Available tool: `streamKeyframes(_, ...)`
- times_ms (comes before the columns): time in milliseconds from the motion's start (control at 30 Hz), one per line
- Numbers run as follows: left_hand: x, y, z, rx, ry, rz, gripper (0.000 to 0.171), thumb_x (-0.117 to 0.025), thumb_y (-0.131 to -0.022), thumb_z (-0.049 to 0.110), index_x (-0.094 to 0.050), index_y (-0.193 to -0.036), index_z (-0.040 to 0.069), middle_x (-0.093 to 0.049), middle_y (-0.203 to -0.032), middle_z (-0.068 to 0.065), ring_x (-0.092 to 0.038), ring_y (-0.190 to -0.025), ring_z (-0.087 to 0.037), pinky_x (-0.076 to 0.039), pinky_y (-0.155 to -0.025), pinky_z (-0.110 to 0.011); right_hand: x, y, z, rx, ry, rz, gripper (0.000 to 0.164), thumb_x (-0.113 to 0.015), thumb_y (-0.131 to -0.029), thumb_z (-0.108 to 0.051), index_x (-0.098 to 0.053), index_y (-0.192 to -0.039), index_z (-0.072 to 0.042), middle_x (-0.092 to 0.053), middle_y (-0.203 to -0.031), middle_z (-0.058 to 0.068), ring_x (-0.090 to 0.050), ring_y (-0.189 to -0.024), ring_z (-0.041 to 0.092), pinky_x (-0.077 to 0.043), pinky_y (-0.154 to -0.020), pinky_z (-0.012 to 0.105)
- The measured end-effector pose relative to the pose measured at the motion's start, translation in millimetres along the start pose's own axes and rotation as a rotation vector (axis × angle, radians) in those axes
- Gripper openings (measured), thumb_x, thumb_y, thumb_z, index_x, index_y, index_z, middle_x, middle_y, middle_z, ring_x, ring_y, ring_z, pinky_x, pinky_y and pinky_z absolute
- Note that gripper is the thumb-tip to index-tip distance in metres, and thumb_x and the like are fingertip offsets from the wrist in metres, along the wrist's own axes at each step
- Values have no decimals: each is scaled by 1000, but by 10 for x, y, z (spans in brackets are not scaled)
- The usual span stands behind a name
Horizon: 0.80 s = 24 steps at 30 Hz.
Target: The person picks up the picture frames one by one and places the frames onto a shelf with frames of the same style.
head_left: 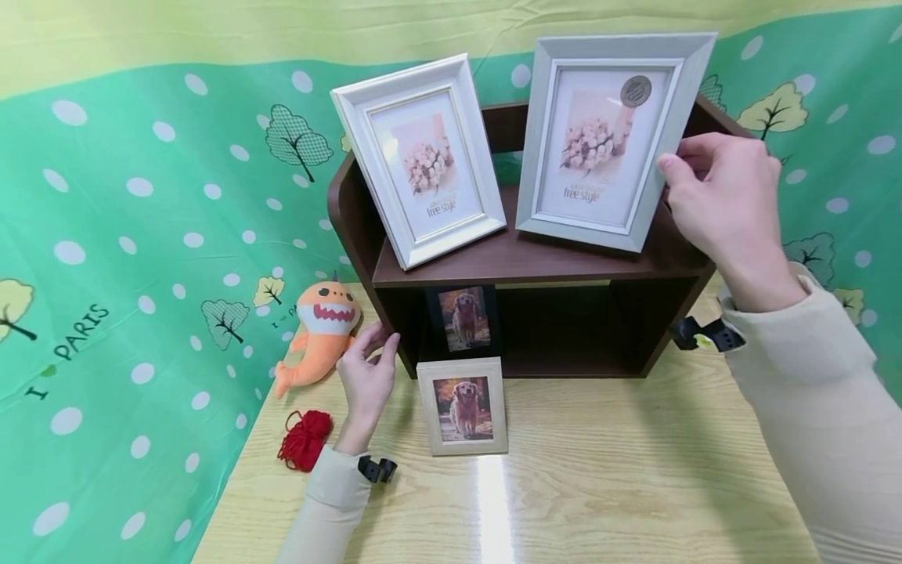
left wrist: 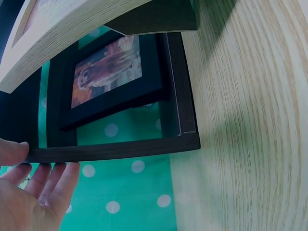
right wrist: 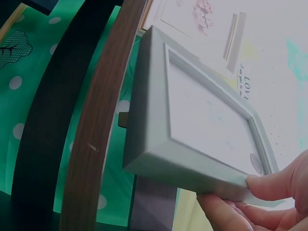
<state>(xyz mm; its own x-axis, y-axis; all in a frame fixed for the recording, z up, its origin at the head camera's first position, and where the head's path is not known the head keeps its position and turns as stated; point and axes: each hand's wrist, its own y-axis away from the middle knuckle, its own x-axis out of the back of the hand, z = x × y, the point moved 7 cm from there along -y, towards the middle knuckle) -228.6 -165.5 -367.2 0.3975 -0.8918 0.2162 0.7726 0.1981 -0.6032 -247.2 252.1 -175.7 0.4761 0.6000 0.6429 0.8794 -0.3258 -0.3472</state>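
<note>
My right hand (head_left: pixel 733 204) pinches the right edge of a grey picture frame (head_left: pixel 680 117), thumb in front and fingers behind. The frame leans back on the upper board of a dark brown shelf (head_left: pixel 437 270); a round sticker marks its top right corner. Beside it a white picture frame (head_left: pixel 465 86) stands turned at an angle. My left hand (head_left: pixel 368 372) is at the shelf's left side; in the left wrist view its thumb and fingers grip the dark side panel (left wrist: pixel 120 150) from either side.
A black frame (head_left: pixel 493 313) with a dog photo stands in the lower compartment. In front of the shelf is a beige frame (head_left: pixel 461 366) with the same photo. An orange plush shark (head_left: pixel 320 356) and red yarn (head_left: pixel 306 440) lie left on the wooden table (head_left: pixel 599 470). Green patterned cloth (head_left: pixel 169 258) hangs behind.
</note>
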Motion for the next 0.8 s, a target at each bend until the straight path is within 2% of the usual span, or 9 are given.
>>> streamKeyframes(167, -4, 17, 13, -1, 15, 4, 20, -70, -82, -7, -67, -102, -10, -67, -89, -23, -67, -80, -35, -55, -61, -37, 25, 19, -23, -20, 4, -21, 45, -51, -96, -36, -61, -129, -7, -64, -113, 15, -54, -87, 17, -44, -61, 27)
streamKeyframes(333, -3, 30, 31, -13, 27, 10, 20, -70, -82, -7, -68, -102, -10, -67, -89, -22, -67, -80, -35, -55, -61, -32, 31, 44, -41, -26, 21, -24, 46, -49, -96, -36, -59, -130, -6, -63, -115, 15, -52, -97, 23, -43, -65, 28)
streamKeyframes(433, -7, 29, 29, -18, 29, 6, 20, -70, -82, -6, -67, -102, -9, -67, -89, -22, -67, -80, -36, -54, -62, -27, 24, 38, -48, -9, 17, -9, 46, -48, -97, -36, -59, -129, -4, -63, -116, 17, -50, -106, 27, -39, -83, 33)
streamKeyframes(533, -10, 25, 22, -15, 32, 7, 20, -71, -83, -6, -67, -102, -10, -67, -89, -23, -67, -80, -36, -53, -62, -24, 5, 37, -49, 9, 13, -4, 46, -48, -97, -34, -59, -128, -1, -63, -115, 20, -47, -114, 30, -27, -98, 41)
streamKeyframes(600, -9, 24, 19, -12, 31, 9, 20, -70, -82, -7, -67, -102, -10, -67, -88, -23, -67, -80, -36, -53, -61, -24, -10, 39, -49, 19, 10, -5, 46, -47, -98, -33, -59, -127, 0, -63, -115, 21, -45, -117, 32, -21, -102, 44)
streamKeyframes(800, -3, 26, 19, -12, 27, 13, 20, -70, -82, -7, -68, -102, -10, -67, -89, -23, -67, -80, -35, -54, -61, -28, -48, 26, -29, 12, 9, -16, 47, -46, -98, -33, -58, -129, 1, -62, -114, 21, -44, -118, 31, -20, -103, 44)
